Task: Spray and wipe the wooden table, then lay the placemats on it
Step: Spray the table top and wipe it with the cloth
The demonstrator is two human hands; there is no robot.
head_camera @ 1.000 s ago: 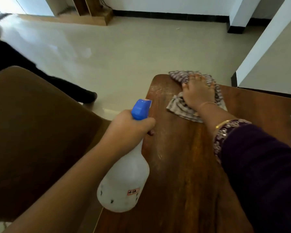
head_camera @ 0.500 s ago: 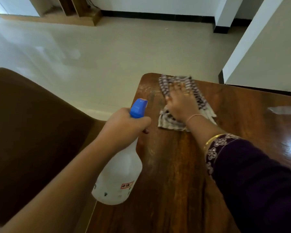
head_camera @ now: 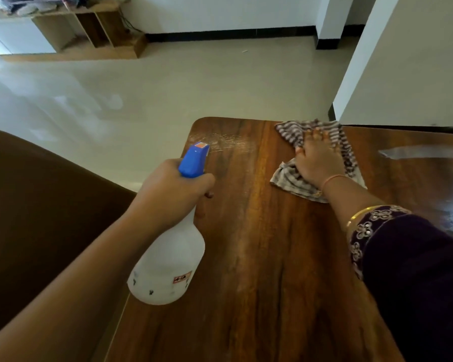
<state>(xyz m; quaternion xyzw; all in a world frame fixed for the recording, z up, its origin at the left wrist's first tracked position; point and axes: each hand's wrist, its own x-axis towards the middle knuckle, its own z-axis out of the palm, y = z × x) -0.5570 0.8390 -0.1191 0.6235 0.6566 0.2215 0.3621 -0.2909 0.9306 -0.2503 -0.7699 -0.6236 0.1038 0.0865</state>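
My left hand (head_camera: 168, 194) grips the neck of a white spray bottle (head_camera: 168, 267) with a blue trigger head, held over the left edge of the wooden table (head_camera: 259, 257). My right hand (head_camera: 318, 159) presses flat on a striped grey-and-white cloth (head_camera: 288, 180) near the table's far edge. A pale wet smear (head_camera: 220, 142) lies at the far left corner of the table. No placemats are in view.
A brown chair back (head_camera: 37, 218) stands close on the left of the table. A white wall (head_camera: 403, 74) with a dark skirting runs behind the table's far right. A wooden shelf unit (head_camera: 97, 30) sits across the tiled floor (head_camera: 194, 87).
My right hand has slid the cloth to the right along the table's far edge, away from the left corner. The bottle in my left hand stays in about the same place.
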